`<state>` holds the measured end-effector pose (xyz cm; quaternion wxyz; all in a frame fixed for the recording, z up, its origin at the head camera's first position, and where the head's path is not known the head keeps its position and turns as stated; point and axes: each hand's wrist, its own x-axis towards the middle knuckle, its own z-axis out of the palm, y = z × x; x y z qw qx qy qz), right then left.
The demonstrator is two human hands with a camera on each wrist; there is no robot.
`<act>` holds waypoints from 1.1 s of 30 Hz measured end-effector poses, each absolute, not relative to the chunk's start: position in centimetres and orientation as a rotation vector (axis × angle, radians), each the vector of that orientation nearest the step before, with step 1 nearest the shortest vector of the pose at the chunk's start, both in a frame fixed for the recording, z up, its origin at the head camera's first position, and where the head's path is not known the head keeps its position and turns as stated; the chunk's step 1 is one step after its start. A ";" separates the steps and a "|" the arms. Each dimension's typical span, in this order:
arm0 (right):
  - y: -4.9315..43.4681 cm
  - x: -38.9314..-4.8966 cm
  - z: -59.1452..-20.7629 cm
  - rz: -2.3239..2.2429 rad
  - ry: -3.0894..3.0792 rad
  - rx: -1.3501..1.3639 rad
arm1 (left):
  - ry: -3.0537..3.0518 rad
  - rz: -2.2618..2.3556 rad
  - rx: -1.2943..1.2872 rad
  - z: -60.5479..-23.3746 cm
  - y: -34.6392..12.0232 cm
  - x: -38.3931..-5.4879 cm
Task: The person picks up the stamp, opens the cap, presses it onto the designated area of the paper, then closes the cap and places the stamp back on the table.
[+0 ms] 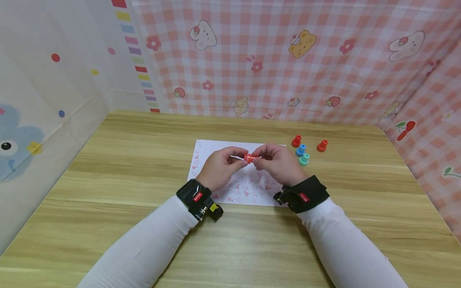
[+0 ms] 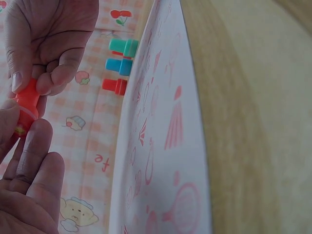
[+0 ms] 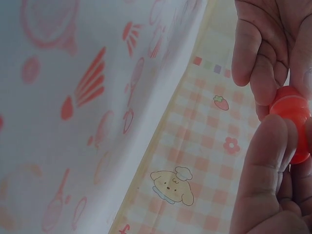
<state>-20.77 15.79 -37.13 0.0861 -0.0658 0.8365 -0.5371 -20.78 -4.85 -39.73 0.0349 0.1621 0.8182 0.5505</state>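
Observation:
Over the paper, both hands meet at a small orange-red stamp (image 1: 248,158). Fingertips and thumb of the left hand (image 1: 217,170) pinch its wider end, where a pale ring (image 2: 28,112) runs round it. From the other side the right hand (image 1: 282,162) pinches the narrower handle end. In the right wrist view the stamp (image 3: 290,114) lies sideways between the two sets of fingers, partly hidden by them. Beneath the hands, a white sheet of paper (image 1: 207,147) carries rows of red and pink prints, among them shuttlecocks (image 3: 87,85) and rackets (image 2: 187,207).
Right of the sheet stand a red stamp (image 1: 297,141), a blue stamp (image 1: 300,150) and a teal stamp (image 1: 304,159). Another red stamp (image 1: 322,145) is farther right. The wooden table (image 1: 126,160) meets a pink checked curtain (image 1: 223,72) at the back.

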 end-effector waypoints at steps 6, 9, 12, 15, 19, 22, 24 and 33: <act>15.8 -20.8 -37.1 -1.586 2.500 -0.197 | 2.552 1.669 0.514 -39.5 -4.8 -20.7; 15.7 -20.8 -37.1 -1.578 2.515 -0.200 | 2.565 1.667 0.522 -39.5 -4.8 -20.7; 15.7 -20.7 -37.2 -1.553 2.554 -0.205 | 2.564 1.679 0.528 -39.4 -4.7 -20.7; 15.6 -20.6 -37.2 -1.534 2.580 -0.192 | 2.564 1.691 0.532 -39.4 -4.6 -20.7; 15.4 -20.5 -37.1 -1.515 2.593 -0.163 | 2.565 1.702 0.528 -39.5 -4.5 -20.7; 15.3 -20.4 -37.0 -1.508 2.602 -0.162 | 2.556 1.717 0.529 -39.5 -4.5 -20.6; 15.3 -20.4 -36.9 -1.503 2.606 -0.168 | 2.553 1.723 0.533 -39.5 -4.5 -20.6; 15.0 -20.6 -36.9 -1.487 2.597 -0.140 | 2.557 1.718 0.578 -39.7 -4.7 -20.6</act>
